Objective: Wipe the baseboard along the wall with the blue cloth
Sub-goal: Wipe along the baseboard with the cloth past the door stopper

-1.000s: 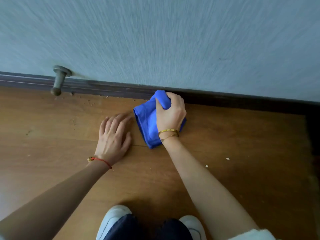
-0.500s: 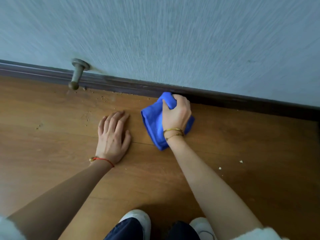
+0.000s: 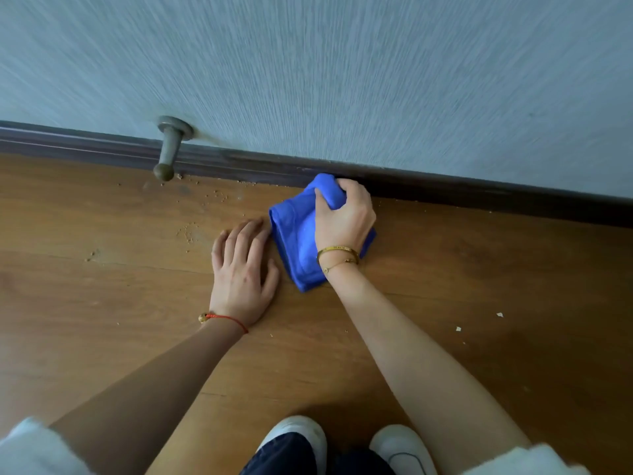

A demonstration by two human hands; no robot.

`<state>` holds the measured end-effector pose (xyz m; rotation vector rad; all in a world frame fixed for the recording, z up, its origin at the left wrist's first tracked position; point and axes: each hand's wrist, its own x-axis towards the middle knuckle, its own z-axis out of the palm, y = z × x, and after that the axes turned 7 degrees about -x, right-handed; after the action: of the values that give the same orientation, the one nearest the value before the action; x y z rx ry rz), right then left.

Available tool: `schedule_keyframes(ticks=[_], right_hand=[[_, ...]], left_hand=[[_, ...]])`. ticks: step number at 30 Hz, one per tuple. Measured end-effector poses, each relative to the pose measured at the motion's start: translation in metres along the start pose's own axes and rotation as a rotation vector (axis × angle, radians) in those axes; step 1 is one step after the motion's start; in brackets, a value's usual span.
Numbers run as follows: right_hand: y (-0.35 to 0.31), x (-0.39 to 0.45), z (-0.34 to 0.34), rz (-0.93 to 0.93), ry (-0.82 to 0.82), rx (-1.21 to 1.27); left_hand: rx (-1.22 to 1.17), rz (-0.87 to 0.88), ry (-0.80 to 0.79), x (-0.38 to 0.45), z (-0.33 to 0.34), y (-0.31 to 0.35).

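My right hand (image 3: 344, 217) grips the blue cloth (image 3: 296, 241), bunching its top end against the dark baseboard (image 3: 479, 197) that runs along the foot of the grey-blue wall. The rest of the cloth lies folded on the wooden floor under my wrist. My left hand (image 3: 241, 272) rests flat on the floor just left of the cloth, fingers spread, holding nothing. Its fingertips nearly touch the cloth's left edge.
A metal door stopper (image 3: 169, 149) sticks out of the wall above the baseboard to the left. Crumbs (image 3: 186, 233) lie scattered on the floor below it, and two white flecks (image 3: 499, 315) lie at the right. My white shoes (image 3: 342, 447) are at the bottom.
The view has shifted, so the door stopper appears further right. My right hand stays with the cloth at the baseboard, and my left hand now sits closer to the cloth.
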<state>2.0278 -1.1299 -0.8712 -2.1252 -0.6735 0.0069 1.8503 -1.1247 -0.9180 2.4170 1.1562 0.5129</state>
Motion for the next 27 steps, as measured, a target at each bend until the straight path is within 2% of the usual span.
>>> schedule_keyframes(ticks=[3, 8, 10, 13, 16, 19, 23, 25, 27], right_hand=[[0.01, 0.002, -0.01, -0.002, 0.028, -0.019], [0.058, 0.028, -0.062, 0.164, 0.252, -0.118], [0.053, 0.025, -0.055, 0.154, 0.226, -0.113], [0.02, 0.009, -0.02, 0.002, 0.083, -0.1], [0.004, 0.004, -0.006, 0.014, 0.003, 0.0], [0.029, 0.014, -0.032, 0.043, 0.114, -0.052], [0.067, 0.036, -0.072, 0.172, 0.283, -0.101], [0.06, 0.032, -0.063, 0.167, 0.261, -0.094], [0.037, 0.019, -0.04, 0.062, 0.168, -0.09]], left_hand=[[0.0, -0.006, 0.0, -0.001, 0.0, 0.0], [0.007, -0.014, -0.006, 0.0, -0.001, 0.002], [0.005, -0.021, -0.009, 0.0, -0.001, 0.002], [0.005, -0.019, -0.018, 0.0, 0.0, 0.001], [0.018, -0.005, -0.012, 0.0, 0.0, 0.0], [0.017, -0.004, -0.009, 0.0, 0.0, 0.0], [0.018, -0.011, 0.003, 0.0, -0.001, 0.003], [0.021, -0.009, 0.005, 0.0, -0.001, 0.003], [0.02, -0.009, 0.007, 0.0, -0.001, 0.002]])
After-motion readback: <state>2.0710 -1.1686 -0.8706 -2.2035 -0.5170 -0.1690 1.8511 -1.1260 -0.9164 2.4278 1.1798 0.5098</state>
